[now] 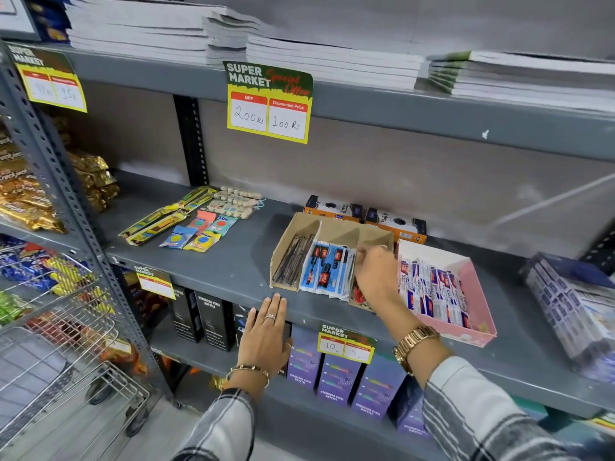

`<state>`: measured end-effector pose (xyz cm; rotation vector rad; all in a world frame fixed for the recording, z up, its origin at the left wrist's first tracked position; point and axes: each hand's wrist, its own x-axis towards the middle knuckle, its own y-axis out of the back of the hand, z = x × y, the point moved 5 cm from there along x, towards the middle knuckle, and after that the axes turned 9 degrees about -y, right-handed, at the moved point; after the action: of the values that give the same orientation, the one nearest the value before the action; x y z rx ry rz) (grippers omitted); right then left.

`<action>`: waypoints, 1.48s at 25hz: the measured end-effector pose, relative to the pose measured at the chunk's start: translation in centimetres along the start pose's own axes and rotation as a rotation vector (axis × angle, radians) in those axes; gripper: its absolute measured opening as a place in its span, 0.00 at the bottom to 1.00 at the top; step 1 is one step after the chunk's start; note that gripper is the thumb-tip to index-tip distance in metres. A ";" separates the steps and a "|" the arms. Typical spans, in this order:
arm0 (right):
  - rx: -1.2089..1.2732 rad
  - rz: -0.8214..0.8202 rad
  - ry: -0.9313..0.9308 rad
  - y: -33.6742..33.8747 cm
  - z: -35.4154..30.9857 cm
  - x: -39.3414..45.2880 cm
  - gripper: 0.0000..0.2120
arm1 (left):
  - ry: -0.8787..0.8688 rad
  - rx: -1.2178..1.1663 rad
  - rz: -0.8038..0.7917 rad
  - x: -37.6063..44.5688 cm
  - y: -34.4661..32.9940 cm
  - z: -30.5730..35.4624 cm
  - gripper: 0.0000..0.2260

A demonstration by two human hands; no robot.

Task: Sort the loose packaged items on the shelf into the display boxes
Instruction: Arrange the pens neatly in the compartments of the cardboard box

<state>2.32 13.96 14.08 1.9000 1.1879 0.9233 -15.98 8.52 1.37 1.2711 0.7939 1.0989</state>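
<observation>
Mid-sort: right hand (374, 271) over the cardboard display box (332, 257), fingers pinched, contents unclear, left hand (266, 331) flat and empty on the shelf (233, 271) edge; loose packets (193, 224) at 10 o'clock need fetching next.
</observation>
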 end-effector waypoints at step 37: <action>-0.593 -0.486 -0.008 -10.2 -2.5 -0.3 0.25 | 0.042 -0.130 -0.072 0.7 -0.6 -1.1 0.40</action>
<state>-4.25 17.53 6.62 1.0825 1.1357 0.8665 -16.69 9.57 0.67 1.1054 0.7809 1.1041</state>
